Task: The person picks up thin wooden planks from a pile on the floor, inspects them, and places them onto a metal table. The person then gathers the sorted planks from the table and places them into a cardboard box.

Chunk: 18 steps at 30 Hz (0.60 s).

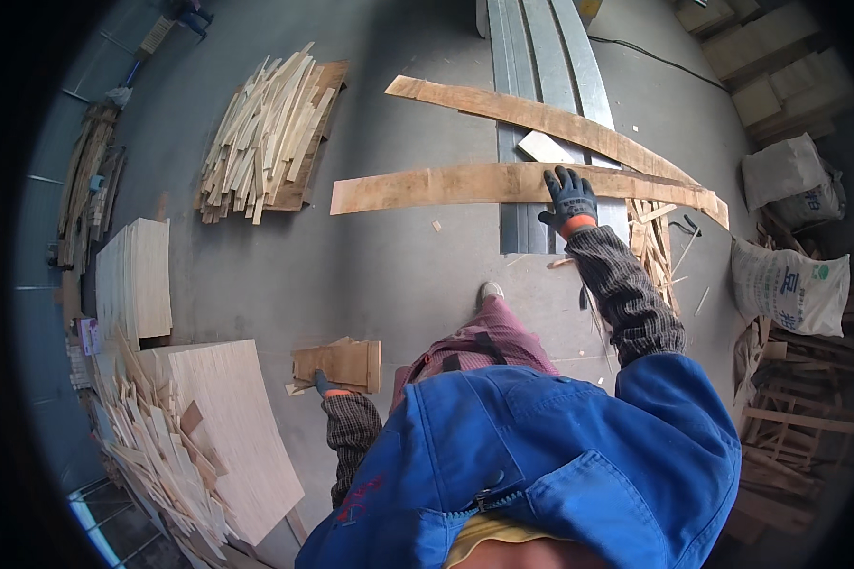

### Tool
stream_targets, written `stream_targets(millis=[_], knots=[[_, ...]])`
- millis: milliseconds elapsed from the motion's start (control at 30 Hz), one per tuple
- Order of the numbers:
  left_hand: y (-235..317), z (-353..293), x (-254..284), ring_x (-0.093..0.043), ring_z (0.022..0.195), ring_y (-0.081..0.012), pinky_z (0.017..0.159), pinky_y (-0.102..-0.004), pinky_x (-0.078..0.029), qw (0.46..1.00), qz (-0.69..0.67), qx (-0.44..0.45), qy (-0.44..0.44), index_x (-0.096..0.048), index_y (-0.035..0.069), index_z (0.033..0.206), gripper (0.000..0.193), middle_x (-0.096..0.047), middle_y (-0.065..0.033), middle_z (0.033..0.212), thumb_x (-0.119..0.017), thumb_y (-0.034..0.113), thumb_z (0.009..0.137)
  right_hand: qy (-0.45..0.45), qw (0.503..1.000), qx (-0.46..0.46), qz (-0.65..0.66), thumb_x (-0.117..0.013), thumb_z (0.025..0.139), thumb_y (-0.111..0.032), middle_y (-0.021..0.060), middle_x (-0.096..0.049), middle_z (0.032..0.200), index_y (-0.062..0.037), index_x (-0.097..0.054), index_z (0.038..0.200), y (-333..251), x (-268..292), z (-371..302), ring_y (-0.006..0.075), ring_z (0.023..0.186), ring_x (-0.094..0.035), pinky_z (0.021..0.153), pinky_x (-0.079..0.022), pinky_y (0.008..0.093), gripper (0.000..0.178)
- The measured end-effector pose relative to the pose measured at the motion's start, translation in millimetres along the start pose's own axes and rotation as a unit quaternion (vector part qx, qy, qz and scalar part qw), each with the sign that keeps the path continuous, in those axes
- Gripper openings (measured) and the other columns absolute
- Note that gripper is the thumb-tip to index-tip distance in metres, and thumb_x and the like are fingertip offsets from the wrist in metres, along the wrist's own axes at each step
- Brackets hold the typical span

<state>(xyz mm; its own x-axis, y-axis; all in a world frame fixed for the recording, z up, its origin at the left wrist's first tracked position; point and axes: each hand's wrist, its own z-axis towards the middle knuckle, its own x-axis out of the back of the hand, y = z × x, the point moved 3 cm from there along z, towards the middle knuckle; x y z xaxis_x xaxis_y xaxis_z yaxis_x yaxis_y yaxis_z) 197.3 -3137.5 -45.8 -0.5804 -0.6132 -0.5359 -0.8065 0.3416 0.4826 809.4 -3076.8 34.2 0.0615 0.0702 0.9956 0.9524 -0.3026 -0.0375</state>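
My right hand (571,196), in a dark glove with an orange cuff, lies with fingers spread on a long wooden board (427,187). Just beyond it, a second long board (503,106) slants across and meets the first near their right ends. Both rest across a grey metal conveyor-like bed (541,57), with a small pale wood block (545,148) between them. Down at my left side, my left hand (325,384) is at the near edge of a small stack of short boards (346,365). Most of its fingers are hidden, so its grip cannot be made out.
A pile of thin wood strips (266,137) lies on the floor at the far left. Stacked plywood sheets (232,417) with loose offcuts (161,446) stand at the near left. Scrap strips (650,242) lie right of the metal bed, and white sacks (792,284) stand farther right.
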Motion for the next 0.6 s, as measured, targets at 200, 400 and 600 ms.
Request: stream_targets(millis=[200,400,600], knots=[[-54,-13,-12,-0.057,0.114,-0.0336,0.096,-0.0502,-0.048,0.999,-0.013,0.018,0.047,-0.044,0.01,0.138,0.065,-0.055,-0.0143,0.132,-0.046,0.053,0.09,-0.089,0.994,0.042,-0.048,-0.083,0.06,-0.05,0.0107,-0.045,0.134,-0.0155,-0.028,0.148,72,-22,48,0.031,0.127,-0.04,0.112,-0.024,0.0528,0.109],[-82,-11,-36,-0.056,0.115,-0.0339,0.097,-0.0503,-0.047,0.997,0.004,0.042,0.062,-0.043,0.01,0.139,0.066,-0.054,-0.0145,0.132,-0.046,0.054,0.09,-0.045,0.994,0.055,0.082,-0.08,0.062,-0.043,0.0109,-0.051,0.116,-0.0123,-0.047,0.127,77,-8,29,0.0298,0.111,-0.05,0.096,-0.04,0.0432,0.079],[-87,3,-81,-0.056,0.116,-0.0342,0.097,-0.0504,-0.047,0.998,0.014,0.039,0.047,-0.043,0.01,0.139,0.067,-0.054,-0.0148,0.133,-0.046,0.055,0.09,-0.027,0.98,0.066,0.187,-0.081,0.059,-0.042,0.0146,-0.055,0.113,-0.0109,-0.047,0.128,87,8,-25,0.0336,0.105,-0.054,0.089,-0.045,0.0447,0.083]])
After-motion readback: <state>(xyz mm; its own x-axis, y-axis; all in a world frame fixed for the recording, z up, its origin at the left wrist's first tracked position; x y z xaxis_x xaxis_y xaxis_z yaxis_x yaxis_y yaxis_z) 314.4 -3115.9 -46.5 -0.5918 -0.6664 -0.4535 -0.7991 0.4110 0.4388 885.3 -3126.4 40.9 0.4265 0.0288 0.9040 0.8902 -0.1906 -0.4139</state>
